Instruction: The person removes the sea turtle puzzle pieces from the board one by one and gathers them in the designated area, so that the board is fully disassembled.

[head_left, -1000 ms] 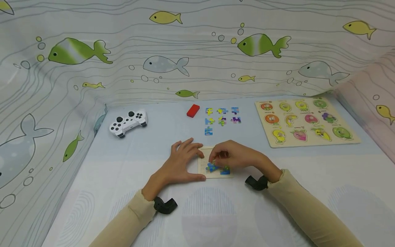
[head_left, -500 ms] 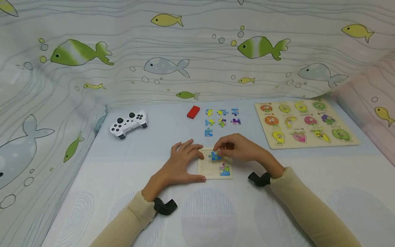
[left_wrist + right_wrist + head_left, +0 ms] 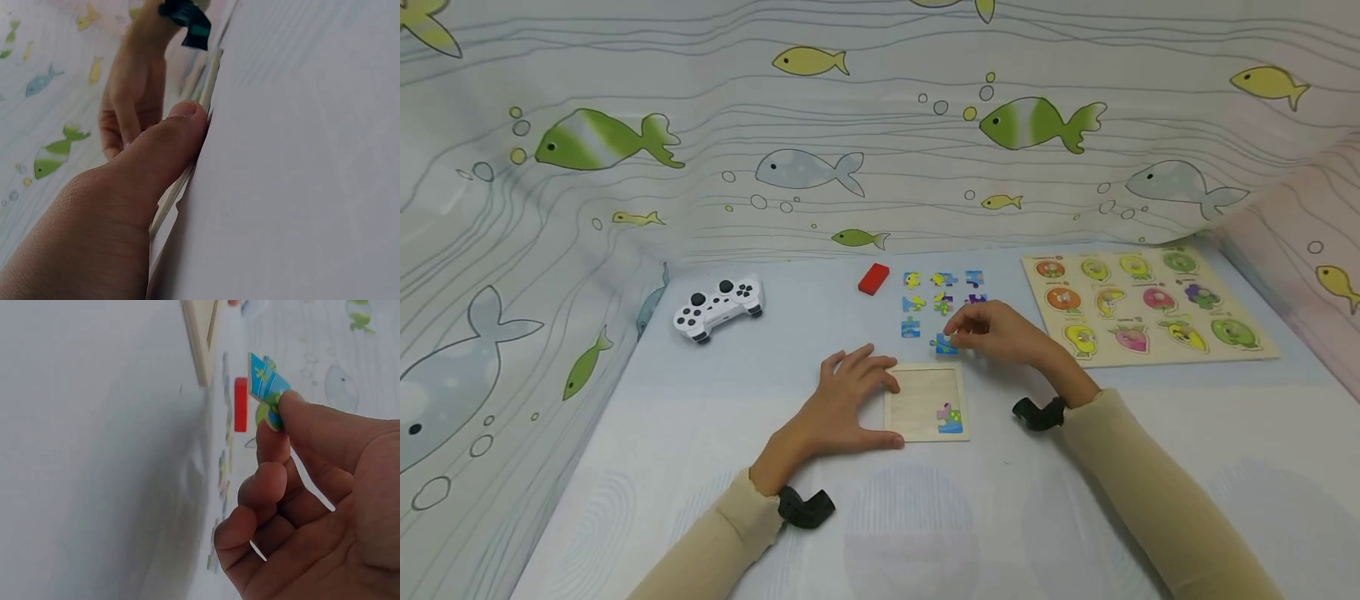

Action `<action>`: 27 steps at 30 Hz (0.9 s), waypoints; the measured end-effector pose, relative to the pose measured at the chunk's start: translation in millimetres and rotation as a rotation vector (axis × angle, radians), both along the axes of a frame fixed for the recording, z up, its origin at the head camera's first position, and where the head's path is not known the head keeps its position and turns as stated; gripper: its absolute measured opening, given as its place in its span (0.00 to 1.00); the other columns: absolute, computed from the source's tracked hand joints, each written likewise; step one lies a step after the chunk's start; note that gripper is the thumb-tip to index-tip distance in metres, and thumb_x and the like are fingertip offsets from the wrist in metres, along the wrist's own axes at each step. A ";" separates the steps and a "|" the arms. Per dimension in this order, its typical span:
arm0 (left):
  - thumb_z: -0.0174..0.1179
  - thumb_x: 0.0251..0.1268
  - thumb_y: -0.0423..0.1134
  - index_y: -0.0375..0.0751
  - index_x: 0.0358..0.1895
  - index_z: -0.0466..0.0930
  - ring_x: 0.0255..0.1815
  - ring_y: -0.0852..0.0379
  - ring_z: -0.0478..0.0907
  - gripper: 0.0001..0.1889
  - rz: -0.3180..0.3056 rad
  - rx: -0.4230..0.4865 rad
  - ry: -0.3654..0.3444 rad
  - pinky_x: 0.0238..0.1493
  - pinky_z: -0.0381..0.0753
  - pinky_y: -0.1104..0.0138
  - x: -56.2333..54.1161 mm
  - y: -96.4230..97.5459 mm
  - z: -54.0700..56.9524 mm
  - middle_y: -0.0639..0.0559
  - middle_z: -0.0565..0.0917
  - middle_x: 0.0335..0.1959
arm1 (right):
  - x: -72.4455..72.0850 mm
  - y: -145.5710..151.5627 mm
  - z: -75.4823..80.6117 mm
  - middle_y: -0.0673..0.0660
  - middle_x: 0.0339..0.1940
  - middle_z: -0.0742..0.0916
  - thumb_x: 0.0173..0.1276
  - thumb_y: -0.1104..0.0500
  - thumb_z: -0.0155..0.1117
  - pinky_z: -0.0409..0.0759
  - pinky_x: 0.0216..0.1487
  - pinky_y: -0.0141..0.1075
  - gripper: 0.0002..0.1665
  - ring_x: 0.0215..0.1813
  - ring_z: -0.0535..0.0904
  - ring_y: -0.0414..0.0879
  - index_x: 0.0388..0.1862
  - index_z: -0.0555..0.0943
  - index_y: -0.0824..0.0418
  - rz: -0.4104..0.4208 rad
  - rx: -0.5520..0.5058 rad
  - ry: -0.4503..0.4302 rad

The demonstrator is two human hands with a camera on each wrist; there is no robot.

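Note:
My left hand [image 3: 842, 408] holds the left side of a small square wooden puzzle tray [image 3: 965, 400]. Its thumb lies along the near left corner and its index finger bends over the far left part; the other fingers are spread. Inside the tray's near right corner sits one jigsaw piece [image 3: 951, 422], blue, green and pink. Just beyond the tray, my right hand [image 3: 996, 332] pinches a blue jigsaw piece [image 3: 265, 381] between thumb and index finger, raised off the table in the right wrist view. In the left wrist view, my left thumb [image 3: 172, 140] presses the tray's edge.
Several loose jigsaw pieces [image 3: 911, 327] lie in rows behind the tray, partly covered by my right hand. A red block [image 3: 873, 279] lies left of them, and a white game controller [image 3: 718, 310] farther left. A wooden fruit puzzle board [image 3: 1150, 360] is at the back right.
My right hand has lifted the blue piece out of the near part of the tray and carried it away from me, past the far rim. My left hand stays on the tray.

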State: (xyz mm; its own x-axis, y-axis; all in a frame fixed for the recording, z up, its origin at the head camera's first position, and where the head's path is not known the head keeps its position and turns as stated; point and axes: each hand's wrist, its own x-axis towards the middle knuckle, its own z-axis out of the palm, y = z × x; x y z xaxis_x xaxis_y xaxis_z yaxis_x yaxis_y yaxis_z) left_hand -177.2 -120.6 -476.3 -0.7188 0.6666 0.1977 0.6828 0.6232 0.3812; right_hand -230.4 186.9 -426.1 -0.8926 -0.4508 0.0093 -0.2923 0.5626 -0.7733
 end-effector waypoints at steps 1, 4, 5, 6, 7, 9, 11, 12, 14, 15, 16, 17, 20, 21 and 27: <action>0.69 0.49 0.71 0.62 0.53 0.75 0.83 0.43 0.54 0.31 0.001 -0.001 0.000 0.75 0.45 0.38 0.3 -0.3 0.1 0.57 0.70 0.74 | -2.8 0.1 -0.6 0.55 0.42 0.89 0.71 0.62 0.67 0.74 0.44 0.32 0.07 0.41 0.74 0.48 0.46 0.87 0.58 -0.010 0.009 -0.012; 0.69 0.49 0.71 0.62 0.53 0.75 0.83 0.43 0.53 0.31 0.000 0.001 -0.005 0.76 0.45 0.39 0.8 -1.3 0.6 0.57 0.70 0.74 | -9.9 -0.8 -2.1 0.56 0.44 0.89 0.71 0.62 0.67 0.75 0.47 0.34 0.07 0.43 0.75 0.49 0.46 0.87 0.59 -0.025 0.024 -0.036; 0.69 0.49 0.71 0.62 0.53 0.75 0.83 0.43 0.53 0.31 -0.001 0.001 -0.006 0.76 0.45 0.39 1.0 -1.4 1.0 0.57 0.70 0.74 | -11.9 -1.3 -2.2 0.56 0.44 0.89 0.70 0.63 0.67 0.75 0.47 0.35 0.07 0.43 0.75 0.49 0.46 0.87 0.59 -0.030 0.028 -0.043; 0.69 0.49 0.72 0.63 0.53 0.75 0.83 0.44 0.53 0.31 -0.001 -0.001 -0.005 0.76 0.44 0.39 1.1 -1.6 1.2 0.57 0.70 0.74 | -13.8 -1.8 -2.7 0.56 0.44 0.89 0.70 0.63 0.67 0.75 0.47 0.35 0.07 0.43 0.75 0.49 0.46 0.87 0.59 -0.031 0.035 -0.047; 0.69 0.49 0.72 0.63 0.53 0.75 0.83 0.44 0.53 0.31 0.000 -0.003 -0.004 0.76 0.45 0.40 1.2 -1.6 1.5 0.58 0.70 0.74 | -15.6 -2.3 -3.2 0.56 0.44 0.89 0.71 0.63 0.67 0.75 0.47 0.35 0.07 0.43 0.75 0.48 0.46 0.87 0.59 -0.035 0.040 -0.052; 0.68 0.49 0.72 0.63 0.53 0.75 0.83 0.44 0.53 0.31 0.001 -0.006 -0.007 0.76 0.44 0.40 1.2 -1.7 1.9 0.58 0.69 0.75 | -18.6 -3.4 -3.5 0.56 0.43 0.89 0.71 0.63 0.66 0.74 0.46 0.36 0.08 0.43 0.75 0.48 0.46 0.86 0.59 -0.044 0.049 -0.061; 0.68 0.49 0.73 0.63 0.53 0.75 0.83 0.45 0.52 0.31 0.002 -0.007 -0.012 0.77 0.44 0.41 1.1 -1.7 2.3 0.58 0.69 0.75 | -20.8 -4.2 -3.8 0.56 0.43 0.88 0.71 0.62 0.66 0.74 0.46 0.36 0.08 0.43 0.75 0.48 0.47 0.86 0.60 -0.056 0.054 -0.072; 0.68 0.49 0.73 0.63 0.53 0.75 0.84 0.45 0.52 0.31 0.002 -0.009 -0.013 0.77 0.44 0.41 1.1 -1.7 2.4 0.58 0.69 0.75 | -21.9 -4.5 -4.1 0.56 0.43 0.88 0.71 0.62 0.66 0.74 0.46 0.36 0.08 0.43 0.75 0.48 0.47 0.86 0.60 -0.060 0.057 -0.074; 0.68 0.49 0.73 0.63 0.53 0.75 0.84 0.45 0.52 0.31 0.000 -0.007 -0.016 0.77 0.44 0.41 1.0 -1.3 2.2 0.58 0.69 0.75 | -23.1 -4.5 -4.2 0.56 0.43 0.88 0.71 0.62 0.65 0.73 0.45 0.37 0.08 0.42 0.74 0.48 0.47 0.86 0.60 -0.070 0.067 -0.074; 0.68 0.49 0.73 0.63 0.53 0.75 0.84 0.45 0.52 0.31 0.000 -0.008 -0.016 0.77 0.44 0.41 0.9 -1.3 1.9 0.58 0.69 0.75 | -23.9 -4.4 -4.6 0.57 0.43 0.88 0.71 0.62 0.65 0.73 0.45 0.37 0.09 0.42 0.74 0.48 0.48 0.86 0.60 -0.071 0.073 -0.070; 0.68 0.49 0.73 0.63 0.53 0.75 0.84 0.45 0.52 0.31 -0.001 -0.008 -0.015 0.77 0.44 0.41 0.9 -1.1 1.9 0.58 0.69 0.75 | -24.5 -4.4 -4.9 0.57 0.42 0.88 0.71 0.62 0.65 0.73 0.45 0.37 0.09 0.42 0.74 0.48 0.48 0.86 0.60 -0.073 0.082 -0.066; 0.68 0.50 0.73 0.63 0.53 0.75 0.84 0.45 0.52 0.31 -0.002 -0.009 -0.013 0.77 0.44 0.40 0.8 -1.0 1.6 0.58 0.69 0.75 | -25.1 -4.4 -5.2 0.57 0.42 0.88 0.71 0.62 0.66 0.73 0.44 0.36 0.08 0.42 0.74 0.48 0.47 0.86 0.61 -0.074 0.088 -0.060; 0.68 0.50 0.73 0.63 0.53 0.75 0.83 0.44 0.53 0.31 -0.003 -0.011 -0.004 0.76 0.44 0.40 0.7 -0.9 1.4 0.58 0.69 0.75 | -26.6 -4.8 -5.8 0.57 0.41 0.88 0.71 0.62 0.66 0.73 0.44 0.37 0.08 0.41 0.74 0.48 0.46 0.86 0.61 -0.076 0.110 -0.039; 0.67 0.50 0.73 0.63 0.53 0.75 0.83 0.44 0.53 0.31 -0.004 -0.011 -0.001 0.76 0.45 0.40 0.5 -0.8 1.3 0.58 0.69 0.75 | -27.0 -5.1 -6.0 0.57 0.41 0.87 0.71 0.62 0.66 0.73 0.44 0.37 0.07 0.41 0.74 0.48 0.46 0.86 0.61 -0.079 0.116 -0.035; 0.68 0.49 0.73 0.63 0.53 0.74 0.83 0.44 0.53 0.31 -0.001 -0.009 0.004 0.76 0.45 0.40 0.5 -1.4 1.2 0.58 0.70 0.74 | -30.5 -7.2 -8.0 0.57 0.41 0.88 0.70 0.62 0.67 0.73 0.43 0.36 0.06 0.40 0.74 0.47 0.44 0.86 0.61 -0.075 0.140 0.005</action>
